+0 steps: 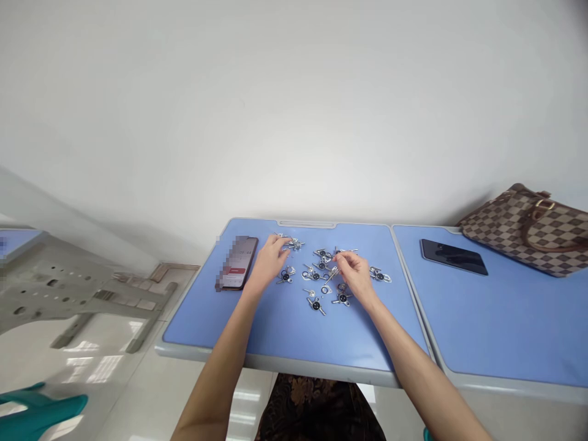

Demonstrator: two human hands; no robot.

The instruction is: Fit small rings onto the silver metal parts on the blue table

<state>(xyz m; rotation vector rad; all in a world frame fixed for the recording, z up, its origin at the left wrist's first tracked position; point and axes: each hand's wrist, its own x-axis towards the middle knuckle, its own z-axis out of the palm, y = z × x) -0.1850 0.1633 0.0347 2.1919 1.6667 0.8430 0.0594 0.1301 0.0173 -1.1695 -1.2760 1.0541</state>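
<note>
My left hand (272, 256) reaches to a small pile of silver metal parts (296, 244) near the back of the blue desk, its fingers stretched out and touching or just over them. Fingertips of my right hand (356, 274) are pinched together above the middle of the scattered parts; what they hold is too small to make out. A slanted silver piece (331, 275) shows just below those fingertips. Around the hands lie several small assemblies with round black centres and silver arms, such as one black-centred part (316, 305) at the front and another (285, 277) by my left wrist. A flat ring plate (326, 290) lies among them.
A phone with a lit screen (239, 263) lies left of my left hand. On the adjoining desk (505, 331) are a dark phone (454, 256) and a checkered handbag (533, 229). A white wall (294, 110) stands behind the desks. A teal chair (41, 413) is at lower left.
</note>
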